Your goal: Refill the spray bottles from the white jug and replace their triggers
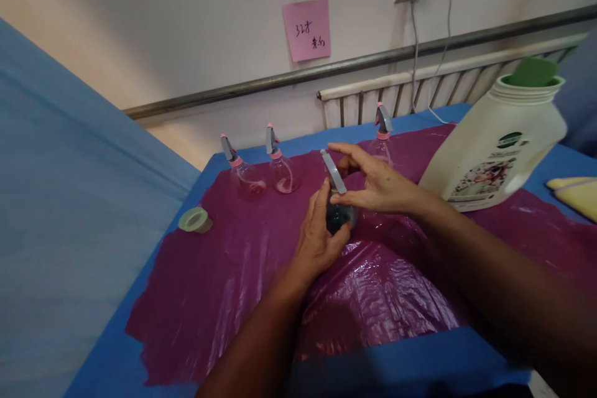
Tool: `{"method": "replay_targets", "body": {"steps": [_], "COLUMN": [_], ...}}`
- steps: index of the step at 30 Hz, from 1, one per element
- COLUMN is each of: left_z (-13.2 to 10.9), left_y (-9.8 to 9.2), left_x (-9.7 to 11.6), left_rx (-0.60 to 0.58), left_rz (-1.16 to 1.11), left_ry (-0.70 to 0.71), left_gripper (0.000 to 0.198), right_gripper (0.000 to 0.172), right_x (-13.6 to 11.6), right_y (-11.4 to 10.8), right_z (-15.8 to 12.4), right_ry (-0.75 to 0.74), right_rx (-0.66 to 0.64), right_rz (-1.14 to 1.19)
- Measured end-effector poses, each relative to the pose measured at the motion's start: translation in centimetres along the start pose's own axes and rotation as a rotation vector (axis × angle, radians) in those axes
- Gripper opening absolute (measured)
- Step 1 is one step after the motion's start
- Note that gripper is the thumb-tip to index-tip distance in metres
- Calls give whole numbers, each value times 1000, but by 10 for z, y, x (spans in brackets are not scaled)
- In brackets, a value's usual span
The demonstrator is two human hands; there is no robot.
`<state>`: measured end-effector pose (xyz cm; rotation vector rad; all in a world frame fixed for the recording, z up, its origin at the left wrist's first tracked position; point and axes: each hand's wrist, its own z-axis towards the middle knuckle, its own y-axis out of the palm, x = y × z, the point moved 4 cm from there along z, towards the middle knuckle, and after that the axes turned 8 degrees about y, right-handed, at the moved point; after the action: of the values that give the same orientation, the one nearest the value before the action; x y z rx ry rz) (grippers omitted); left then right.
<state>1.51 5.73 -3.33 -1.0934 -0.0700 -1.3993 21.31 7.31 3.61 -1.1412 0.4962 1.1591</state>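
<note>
A small spray bottle (336, 219) with dark contents stands on the purple plastic sheet in front of me. My left hand (318, 237) wraps round its body, thumb on the near side. At its top, my right hand (373, 183) grips the grey spray head (333, 171) between thumb and fingers; the fingers partly hide the neck. Behind my right hand stands another clear spray bottle (383, 148) with a pink collar, partly covered. Two more clear spray bottles, one in the middle (282, 174) and one at left (247, 179), hold a little pinkish liquid.
A large cream jug (494, 143) with a green piece in its mouth stands at right. A pale green cup (194, 220) sits at left on the purple sheet (224, 280). Yellow cloth (576, 196) lies far right. Blue curtain (69, 186) hangs left; wall and radiator (373, 96) are behind.
</note>
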Motion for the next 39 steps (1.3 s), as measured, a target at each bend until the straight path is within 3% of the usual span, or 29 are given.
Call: {"method": "replay_targets", "body": {"steps": [6,12,20,34,39], "left_z": [1,0,0,-5,-7], "left_y": [-2,-1,1,7,11], "left_x": [2,0,0,0,-1], "left_rx": [-3,1,21,17,42], "left_rz": [1,0,-20,52,100], "left_ry": [-3,18,55,64,46], "left_gripper": [108,109,113,114,115], "right_gripper": [88,88,88,87,79], "right_x": [-6,4,-7,7,10], "right_y": [-3,-1,-1,0,-3], "right_z": [-3,0,-5,-10,-12], "right_ry": [9,38,-2,46,80], "right_rx": [-126,1,-103,-23,19], "right_rz": [69,-15,3,5,-22]}}
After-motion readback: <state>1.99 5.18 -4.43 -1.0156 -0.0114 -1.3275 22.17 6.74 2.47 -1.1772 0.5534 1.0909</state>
